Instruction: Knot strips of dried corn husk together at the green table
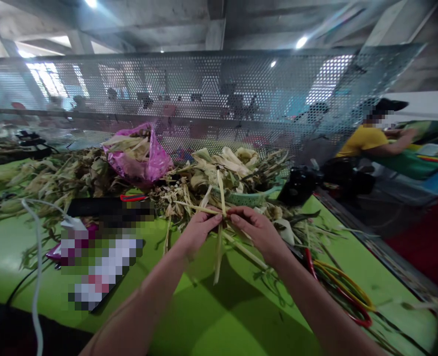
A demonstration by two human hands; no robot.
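Observation:
Above the green table (189, 316), both my hands meet at a cross of pale corn husk strips (220, 190). My left hand (203, 225) pinches the strips close to the crossing point, thumb on top. My right hand (254, 226) grips them from the other side, its thumb and forefinger pressed together there. One strip stands up and hangs down past my fingers; others stick out to the left and to the lower right. Just beyond my fingers lies a heap of dried husks (237, 165), partly in a pale green basket (250, 198).
A pink plastic bag (159, 160) of husks stands behind on the left, beside piled husks (73, 173). Red and yellow cords (347, 287) lie on the right. A white cable (36, 267) runs down the left. A perforated metal screen (189, 94) rises behind; a person in yellow (365, 139) works at right.

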